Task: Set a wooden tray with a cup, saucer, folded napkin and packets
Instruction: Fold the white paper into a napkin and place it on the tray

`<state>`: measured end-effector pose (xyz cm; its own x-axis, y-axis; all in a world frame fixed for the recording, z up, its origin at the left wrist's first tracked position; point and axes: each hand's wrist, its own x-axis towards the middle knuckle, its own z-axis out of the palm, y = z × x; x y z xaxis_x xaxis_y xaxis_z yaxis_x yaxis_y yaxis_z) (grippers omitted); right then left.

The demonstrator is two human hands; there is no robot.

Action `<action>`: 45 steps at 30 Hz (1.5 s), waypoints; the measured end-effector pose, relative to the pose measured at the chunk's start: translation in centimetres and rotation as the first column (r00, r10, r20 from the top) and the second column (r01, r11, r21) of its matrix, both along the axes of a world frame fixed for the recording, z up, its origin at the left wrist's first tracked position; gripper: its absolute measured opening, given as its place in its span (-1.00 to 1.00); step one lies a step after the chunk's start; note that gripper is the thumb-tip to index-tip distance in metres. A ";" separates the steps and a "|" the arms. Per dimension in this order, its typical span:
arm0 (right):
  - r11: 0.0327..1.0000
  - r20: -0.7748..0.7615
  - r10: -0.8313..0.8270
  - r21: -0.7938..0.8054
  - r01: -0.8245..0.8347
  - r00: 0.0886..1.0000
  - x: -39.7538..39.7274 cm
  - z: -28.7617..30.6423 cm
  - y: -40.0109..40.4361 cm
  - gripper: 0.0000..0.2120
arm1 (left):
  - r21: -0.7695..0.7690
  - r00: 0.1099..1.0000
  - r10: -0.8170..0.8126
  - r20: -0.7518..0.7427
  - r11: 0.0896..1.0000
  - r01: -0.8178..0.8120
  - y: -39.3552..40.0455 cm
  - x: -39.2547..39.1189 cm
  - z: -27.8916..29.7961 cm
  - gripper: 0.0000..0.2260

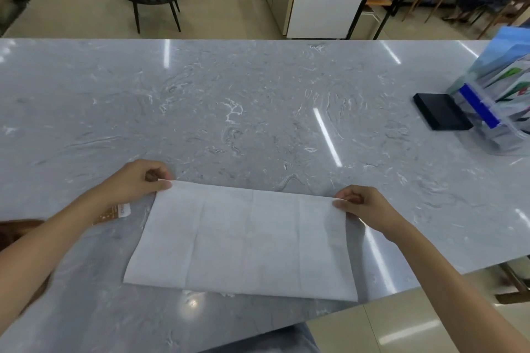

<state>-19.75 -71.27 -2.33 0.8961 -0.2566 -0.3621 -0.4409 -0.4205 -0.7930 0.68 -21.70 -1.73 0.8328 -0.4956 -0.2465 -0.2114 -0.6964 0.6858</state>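
Napkin (243, 238) far corners pinched: left hand (137, 179), right hand (362, 205).

Bright overhead light streaks glare across the countertop (258, 112); edges bend, slightly soft.

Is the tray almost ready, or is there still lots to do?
Lots still to do. Nothing looks finished yet. Right now the left hand and right hand pinch the far corners of the white napkin, which lies spread on the grey counter, only partly folded. A brown packet peeks out under the left arm. No cup or saucer shows in this view, so those still have to be set out.
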 end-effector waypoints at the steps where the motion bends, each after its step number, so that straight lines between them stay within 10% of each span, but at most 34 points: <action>1: 0.997 0.009 -0.032 0.065 0.031 0.999 -0.3 0.1 0.1 -0.97 | -0.018 1.000 0.011 -0.007 1.000 -0.012 0.2 -0.1 0.0 -0.94; 11: 0.955 0.011 -0.231 0.195 0.224 0.973 -1.0 -0.5 1.0 -0.59 | -0.133 0.995 0.080 -0.055 0.987 -0.087 1.1 -0.3 -0.4 -0.91; 28: 0.929 -0.044 -0.333 0.158 0.335 0.942 2.5 0.8 0.8 -0.48 | -0.090 0.975 0.214 0.058 0.974 -0.208 0.6 -0.2 -1.5 -0.85; 36: 0.933 -0.045 -0.225 -0.298 0.202 0.973 4.8 0.0 1.8 -0.67 | 0.211 0.891 -0.013 0.453 0.973 -0.093 -2.3 -2.6 -1.4 -0.69; 45: 0.768 0.200 0.148 -0.641 0.015 0.969 2.3 -0.8 15.6 -0.55 | 0.226 0.909 -0.185 0.374 0.969 0.105 -12.2 -10.2 -3.3 -0.55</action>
